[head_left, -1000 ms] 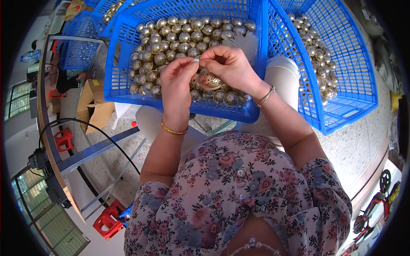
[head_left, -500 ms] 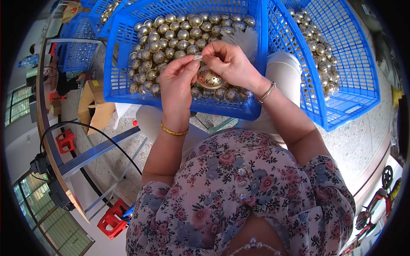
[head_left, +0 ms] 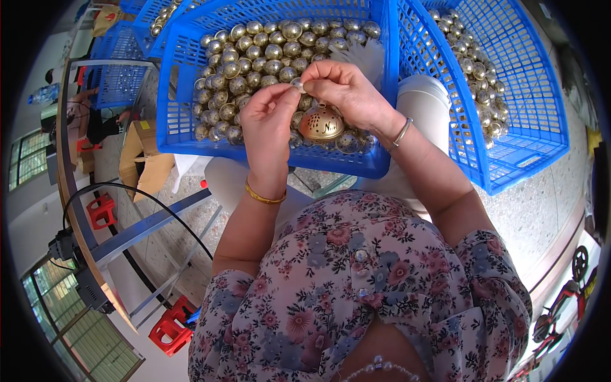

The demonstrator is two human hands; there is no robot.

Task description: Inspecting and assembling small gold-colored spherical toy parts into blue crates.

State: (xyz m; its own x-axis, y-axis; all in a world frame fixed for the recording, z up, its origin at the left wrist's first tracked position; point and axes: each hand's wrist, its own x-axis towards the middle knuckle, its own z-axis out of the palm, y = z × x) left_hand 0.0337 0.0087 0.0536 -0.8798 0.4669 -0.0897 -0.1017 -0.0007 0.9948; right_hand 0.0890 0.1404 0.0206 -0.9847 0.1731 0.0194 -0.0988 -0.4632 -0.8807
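While your left hand (head_left: pixel 267 121) and right hand (head_left: pixel 350 94) pinch a small whitish strip (head_left: pixel 297 83) between closed fingers (head_left: pixel 317 87), their tips nearly meeting, a gold, perforated, dome-shaped metallic ornament (head_left: pixel 320 124) hangs just below them, above many silvery-gold round ornaments (head_left: pixel 273 51) inside your blue slatted plastic basket (head_left: pixel 347 165).
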